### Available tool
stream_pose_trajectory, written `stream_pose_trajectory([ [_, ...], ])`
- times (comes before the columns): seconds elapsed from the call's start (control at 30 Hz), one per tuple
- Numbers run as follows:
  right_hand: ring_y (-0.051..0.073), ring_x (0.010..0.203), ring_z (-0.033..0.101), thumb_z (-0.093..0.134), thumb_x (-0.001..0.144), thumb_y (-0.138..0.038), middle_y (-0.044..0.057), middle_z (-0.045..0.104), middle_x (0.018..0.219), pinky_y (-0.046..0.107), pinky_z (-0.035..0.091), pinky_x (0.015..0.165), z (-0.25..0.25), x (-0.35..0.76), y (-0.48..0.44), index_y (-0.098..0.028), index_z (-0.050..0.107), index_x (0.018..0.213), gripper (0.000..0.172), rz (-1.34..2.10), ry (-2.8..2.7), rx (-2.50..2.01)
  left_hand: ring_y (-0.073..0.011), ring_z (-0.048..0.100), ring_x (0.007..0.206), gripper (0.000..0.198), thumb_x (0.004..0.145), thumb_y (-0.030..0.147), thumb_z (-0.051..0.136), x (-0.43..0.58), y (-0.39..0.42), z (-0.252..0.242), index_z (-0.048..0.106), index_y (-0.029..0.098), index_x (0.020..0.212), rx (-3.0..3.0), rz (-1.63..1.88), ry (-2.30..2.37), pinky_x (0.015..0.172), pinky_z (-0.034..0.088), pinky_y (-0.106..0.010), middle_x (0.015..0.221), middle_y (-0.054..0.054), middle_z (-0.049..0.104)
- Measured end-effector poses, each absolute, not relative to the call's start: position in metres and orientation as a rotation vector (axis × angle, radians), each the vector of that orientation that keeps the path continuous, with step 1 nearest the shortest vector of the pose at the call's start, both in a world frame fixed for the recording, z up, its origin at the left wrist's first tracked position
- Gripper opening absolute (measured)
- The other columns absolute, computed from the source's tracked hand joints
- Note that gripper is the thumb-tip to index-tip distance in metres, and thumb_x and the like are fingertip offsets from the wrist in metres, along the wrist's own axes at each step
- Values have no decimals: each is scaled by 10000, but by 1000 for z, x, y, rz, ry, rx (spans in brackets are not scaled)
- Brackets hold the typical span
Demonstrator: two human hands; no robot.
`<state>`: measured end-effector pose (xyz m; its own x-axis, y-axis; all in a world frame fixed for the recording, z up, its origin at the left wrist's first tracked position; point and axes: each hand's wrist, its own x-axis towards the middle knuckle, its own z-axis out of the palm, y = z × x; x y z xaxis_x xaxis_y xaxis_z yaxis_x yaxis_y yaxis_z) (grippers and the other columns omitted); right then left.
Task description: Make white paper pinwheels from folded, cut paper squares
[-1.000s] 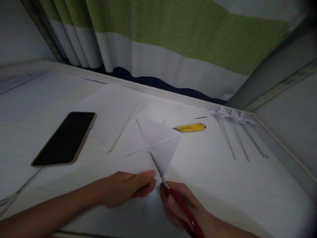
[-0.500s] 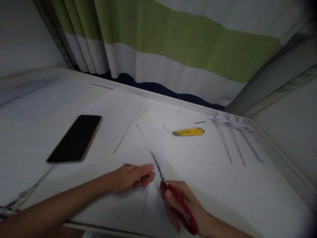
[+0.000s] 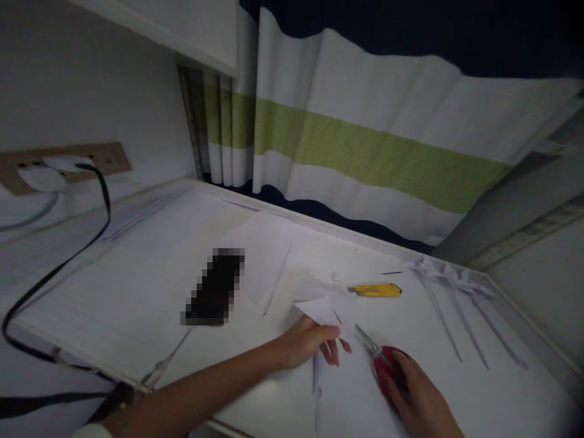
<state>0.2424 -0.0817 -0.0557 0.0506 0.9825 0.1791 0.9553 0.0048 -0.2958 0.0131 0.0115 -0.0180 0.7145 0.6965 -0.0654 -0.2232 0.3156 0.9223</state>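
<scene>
Left hand (image 3: 306,345)'s pinching only part-cut paper (image 3: 319,310), right hand (image 3: 417,389)'s gripping scissors (image 3: 376,353), and three stars (image 3: 449,277) look finished right of the cutter (image 3: 378,290)!

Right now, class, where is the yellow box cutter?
In the head view, the yellow box cutter lies on the white tabletop right of centre, beyond the red-handled scissors in the right hand and left of the folded paper shapes.

On table (image 3: 406,325): phone (image 3: 214,286) left; sheet (image 3: 262,246) behind it; cutter (image 3: 378,290) beyond scissors (image 3: 376,350) in right hand (image 3: 422,392); stemmed paper folds (image 3: 427,267) far right. Left hand (image 3: 305,342), with paper piece (image 3: 320,310), between phone and scissors. Curtain (image 3: 365,146) behind table.
</scene>
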Motion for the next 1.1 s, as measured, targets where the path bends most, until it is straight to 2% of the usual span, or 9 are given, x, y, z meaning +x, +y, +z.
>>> stream_pose_trajectory([
  [0.1, 219, 853, 599, 436, 762, -299, 137, 602, 977, 356, 496, 761, -61, 234, -70, -115, 500, 1021, 324, 17, -1962, -1946, -133, 566, 585, 276, 621, 284, 512, 12, 15, -20, 550, 107, 831, 1040, 675, 545, 449, 410, -217, 788, -88, 607],
  [0.2, 225, 857, 587, 435, 766, -291, 127, 597, 960, 382, 483, 775, -67, 227, -60, -126, 500, 1015, 306, -65, -1947, -1882, -149, 576, 666, 269, 615, 262, 544, 8, 19, -25, 564, 101, 829, 1017, 691, 624, 500, 438, -226, 826, -100, 614],
  [0.4, 233, 877, 561, 435, 784, -295, 129, 567, 969, 411, 461, 798, -74, 225, -54, -134, 483, 1027, 296, -149, -1916, -1826, -143, 585, 609, 289, 562, 280, 659, -1, 27, -37, 599, 101, 780, 1048, 569, 660, 544, 449, -252, 747, -71, 627],
  [0.57, 212, 810, 586, 479, 774, -317, 103, 591, 898, 351, 509, 711, -74, 241, -51, -153, 477, 1011, 288, -7, -2061, -1701, -151, 580, 626, 296, 534, 307, 703, -3, 35, -44, 631, 110, 743, 1113, 526, 601, 581, 444, -271, 704, -48, 630],
  [0.67, 210, 807, 584, 474, 780, -305, 95, 590, 903, 351, 510, 701, -66, 248, -52, -168, 471, 1021, 277, 48, -2111, -1644, -150, 565, 703, 240, 496, 242, 739, -6, 38, -45, 641, 119, 678, 1150, 556, 593, 700, 424, -291, 712, -27, 632],
  [0.8, 202, 860, 569, 427, 812, -254, 93, 572, 952, 351, 495, 741, -42, 245, -55, -184, 465, 1039, 241, 218, -2129, -1658, -150, 561, 735, 259, 525, 249, 724, -10, 41, -43, 633, 124, 733, 1145, 561, 602, 750, 402, -310, 745, -26, 635],
  [0.87, 204, 882, 564, 406, 820, -247, 112, 562, 991, 348, 495, 731, -31, 239, -53, -168, 432, 1086, 278, 221, -2100, -1586, -150, 561, 736, 343, 492, 226, 744, -11, 42, -42, 612, 127, 793, 1139, 549, 603, 745, 403, -317, 754, -20, 634],
  [1.0, 247, 940, 533, 504, 764, -334, 148, 566, 1028, 412, 452, 771, -22, 218, -40, -136, 461, 1103, 395, -124, -2304, -1206, -172, 559, 800, 440, 488, 231, 750, -11, 41, -38, 578, 116, 876, 1149, 496, 581, 773, 395, -348, 834, -51, 630],
  [1.1, 234, 1031, 489, 507, 784, -290, 111, 564, 1105, 424, 396, 846, -26, 193, -33, -172, 505, 1083, 321, -421, -2423, -1027, -203, 542, 886, 488, 550, 299, 719, -12, 35, -34, 547, 119, 970, 1166, 442, 614, 810, 388, -365, 945, -79, 608],
])
